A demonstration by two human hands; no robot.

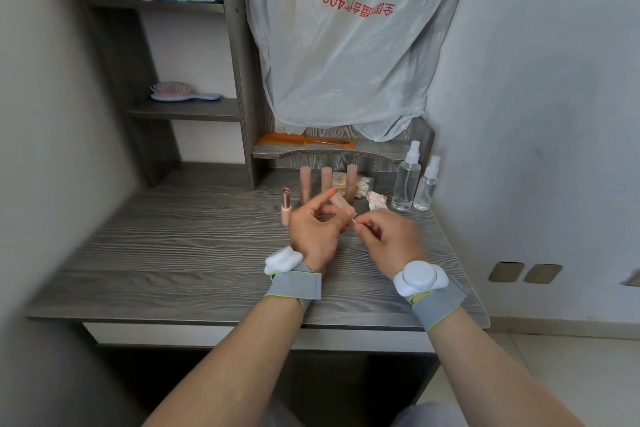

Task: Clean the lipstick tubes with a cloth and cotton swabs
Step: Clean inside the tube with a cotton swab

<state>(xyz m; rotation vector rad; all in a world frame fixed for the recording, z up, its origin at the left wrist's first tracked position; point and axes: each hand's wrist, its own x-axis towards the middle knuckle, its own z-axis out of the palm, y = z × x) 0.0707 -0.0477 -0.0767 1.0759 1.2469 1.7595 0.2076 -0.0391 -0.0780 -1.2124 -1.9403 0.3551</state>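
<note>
My left hand (313, 225) grips a pink lipstick cap (341, 204) above the grey desk, with its index finger stretched out. Close beside it, my right hand (388, 236) pinches a thin cotton swab (353, 220) whose tip points at the cap's open end. An uncapped lipstick tube (286, 206) stands upright to the left of my hands. Three capped pink tubes (326, 180) stand in a row behind. A bag of cotton swabs (349, 184) lies behind them, and a crumpled stained cloth (377, 201) sits to the right.
Two clear spray bottles (408, 180) stand at the desk's back right. An orange comb (304, 140) lies on a low shelf (329, 151), a hairbrush (180, 92) on the shelf unit at left. A plastic bag (346, 45) hangs over the back. The wall is close on the right.
</note>
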